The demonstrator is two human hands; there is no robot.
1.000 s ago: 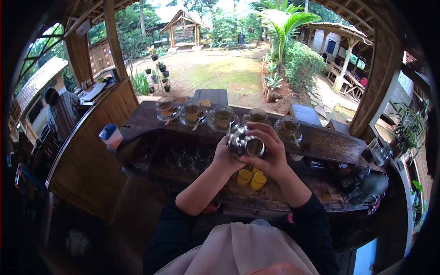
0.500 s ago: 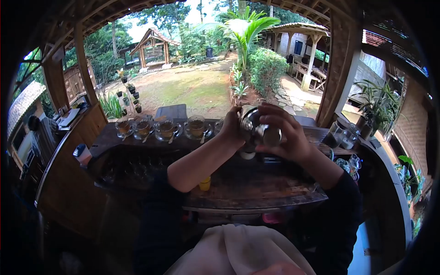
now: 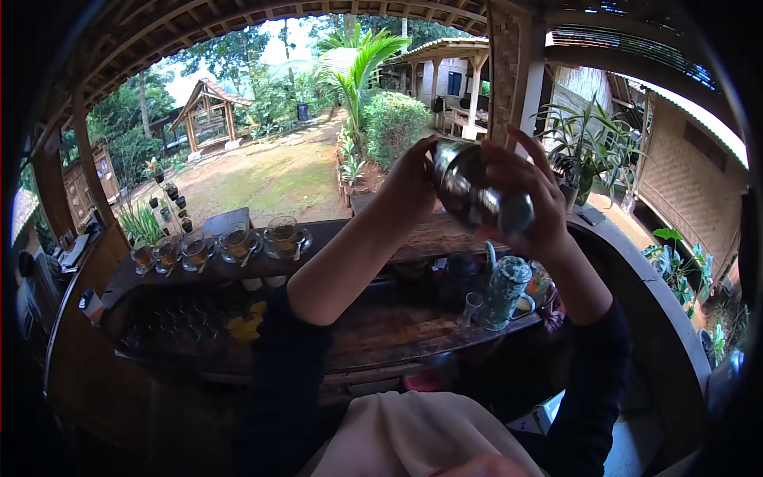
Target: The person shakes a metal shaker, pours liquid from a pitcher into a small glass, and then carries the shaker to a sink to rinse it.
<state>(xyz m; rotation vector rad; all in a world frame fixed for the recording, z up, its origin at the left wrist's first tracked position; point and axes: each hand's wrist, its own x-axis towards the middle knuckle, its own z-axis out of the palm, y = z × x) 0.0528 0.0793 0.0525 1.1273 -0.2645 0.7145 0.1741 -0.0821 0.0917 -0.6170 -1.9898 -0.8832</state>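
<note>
- From where I stand, I see a shiny metal shaker (image 3: 470, 191) up in the air between this person's two hands, above the dark wooden counter (image 3: 381, 338) and touching nothing but the hands.
- It isn't upright: its long axis slants, the wide end up toward the left hand (image 3: 415, 179), the narrow end down toward the right hand (image 3: 536, 195).
- The left hand is clamped on the wide end, its palm against the metal from the left side; part of that grip is hidden from me.
- The right hand is wrapped about the narrower part, fingers spread over the top and side and the thumb low, close to the narrow end.
- So neither hand has far to reach. Both are on the shaker, one toward each end, and the right hand is the nearer to the narrow end.
- Below the right hand, a speckled green pitcher (image 3: 503, 294) stands upright on the counter, with a small clear glass (image 3: 471, 308) just beside it, on its left.
- The row of filled glass cups (image 3: 283, 235) on saucers lies off to the left, well apart from both hands; the yellow drinks (image 3: 245, 324) sit lower, close to the left elbow in my view.
</note>
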